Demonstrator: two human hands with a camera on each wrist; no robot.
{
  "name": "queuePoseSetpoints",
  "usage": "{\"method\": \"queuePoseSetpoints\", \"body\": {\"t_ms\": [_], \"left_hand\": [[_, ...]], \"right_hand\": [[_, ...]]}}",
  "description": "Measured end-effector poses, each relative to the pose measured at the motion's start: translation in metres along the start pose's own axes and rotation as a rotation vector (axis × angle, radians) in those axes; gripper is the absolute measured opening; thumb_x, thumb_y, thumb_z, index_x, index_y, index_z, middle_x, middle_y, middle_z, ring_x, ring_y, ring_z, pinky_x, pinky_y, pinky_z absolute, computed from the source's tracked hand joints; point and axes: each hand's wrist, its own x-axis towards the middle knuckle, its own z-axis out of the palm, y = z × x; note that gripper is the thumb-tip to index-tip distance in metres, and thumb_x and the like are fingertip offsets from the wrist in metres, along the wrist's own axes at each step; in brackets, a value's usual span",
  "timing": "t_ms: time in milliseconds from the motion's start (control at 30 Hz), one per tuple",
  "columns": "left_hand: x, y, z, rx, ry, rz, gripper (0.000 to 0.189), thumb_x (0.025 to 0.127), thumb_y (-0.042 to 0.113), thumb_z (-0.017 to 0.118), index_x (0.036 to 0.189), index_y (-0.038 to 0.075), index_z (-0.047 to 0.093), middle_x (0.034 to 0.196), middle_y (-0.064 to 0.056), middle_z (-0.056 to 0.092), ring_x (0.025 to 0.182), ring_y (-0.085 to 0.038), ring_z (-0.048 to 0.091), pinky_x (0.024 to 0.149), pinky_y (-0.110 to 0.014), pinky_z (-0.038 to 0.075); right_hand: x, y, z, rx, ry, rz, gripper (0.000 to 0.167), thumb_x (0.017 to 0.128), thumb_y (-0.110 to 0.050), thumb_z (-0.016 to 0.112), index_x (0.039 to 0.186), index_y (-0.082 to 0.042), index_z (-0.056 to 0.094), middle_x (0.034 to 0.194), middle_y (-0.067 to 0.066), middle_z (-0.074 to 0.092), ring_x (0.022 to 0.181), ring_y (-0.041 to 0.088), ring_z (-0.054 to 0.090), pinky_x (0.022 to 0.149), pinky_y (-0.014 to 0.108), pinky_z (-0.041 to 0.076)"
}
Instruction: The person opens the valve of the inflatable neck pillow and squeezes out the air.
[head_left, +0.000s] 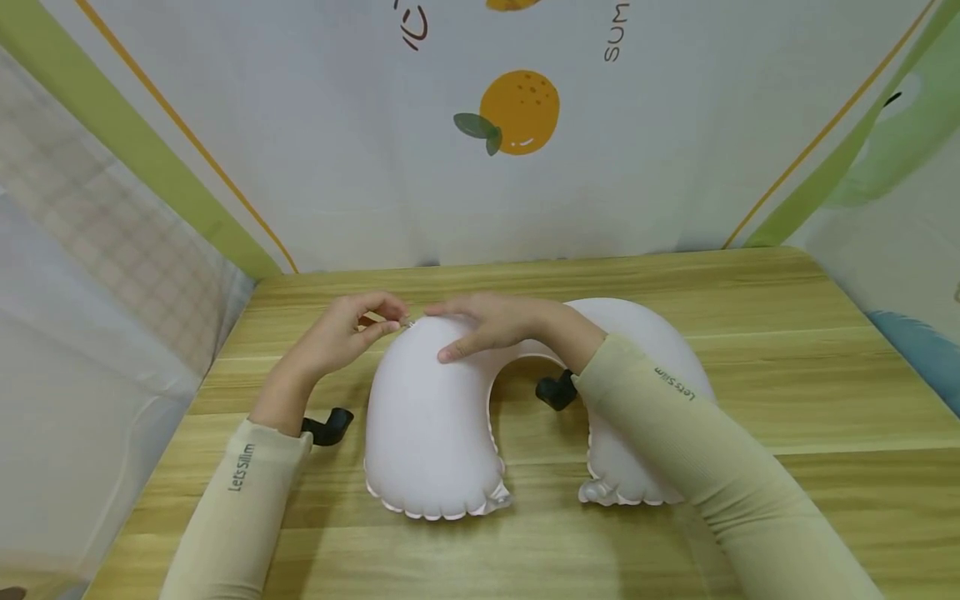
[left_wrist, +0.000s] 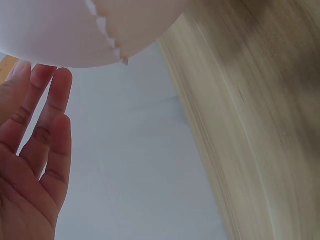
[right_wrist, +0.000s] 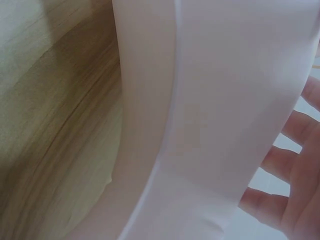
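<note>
A pale pink inflatable U-shaped neck pillow [head_left: 431, 417], puffed up with crimped seams, lies on the wooden table with its two ends toward me. At the far left of its curve, my left hand [head_left: 356, 329] pinches a small clear piece on the edge, apparently the air valve [head_left: 408, 322]. The left wrist view shows those fingers [left_wrist: 52, 135] at the rim of the pillow; the valve is hidden there. My right hand [head_left: 495, 321] rests on top of the left arm of the pillow, fingers spread, and the right forearm crosses over the other arm.
The wooden table [head_left: 787, 350] extends on both sides of the pillow. Behind it hangs a white curtain [head_left: 337, 167] with a printed orange. Black wrist-worn pieces [head_left: 330, 427] stick out beside both sleeves.
</note>
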Motion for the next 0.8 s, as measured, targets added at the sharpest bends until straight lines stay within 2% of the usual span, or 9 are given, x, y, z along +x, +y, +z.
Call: {"method": "queuePoseSetpoints", "body": {"t_ms": [300,600,800], "left_hand": [[-0.0012,-0.0027,0.0035,-0.011,0.045,0.003,0.015,0.096,0.004,0.063,0.110,0.000,0.068,0.110,-0.016,0.070,0.106,-0.032,0.065,0.087,-0.049,0.056],[-0.0012,-0.0033,0.0061,0.025,0.071,0.008,0.011,0.094,0.008,0.066,0.104,0.005,0.068,0.099,-0.010,0.073,0.097,-0.025,0.066,0.079,-0.037,0.054],[-0.0020,-0.0033,0.0071,0.031,0.079,0.035,0.007,0.094,0.006,0.066,0.101,0.006,0.067,0.098,-0.010,0.073,0.096,-0.026,0.066,0.078,-0.040,0.056]], "right_hand": [[0.0006,0.0002,0.0010,-0.001,0.003,-0.003,0.077,0.094,-0.044,0.066,0.157,-0.017,0.031,0.162,0.005,0.032,0.151,0.025,0.028,0.123,0.047,0.025],[0.0005,0.0000,0.0016,0.017,-0.004,-0.009,0.077,0.094,-0.043,0.066,0.157,-0.017,0.030,0.163,0.005,0.031,0.151,0.025,0.026,0.123,0.047,0.025],[0.0005,0.0007,0.0013,0.014,-0.009,-0.021,0.077,0.095,-0.042,0.065,0.158,-0.016,0.029,0.163,0.006,0.029,0.152,0.026,0.025,0.123,0.047,0.024]]}}
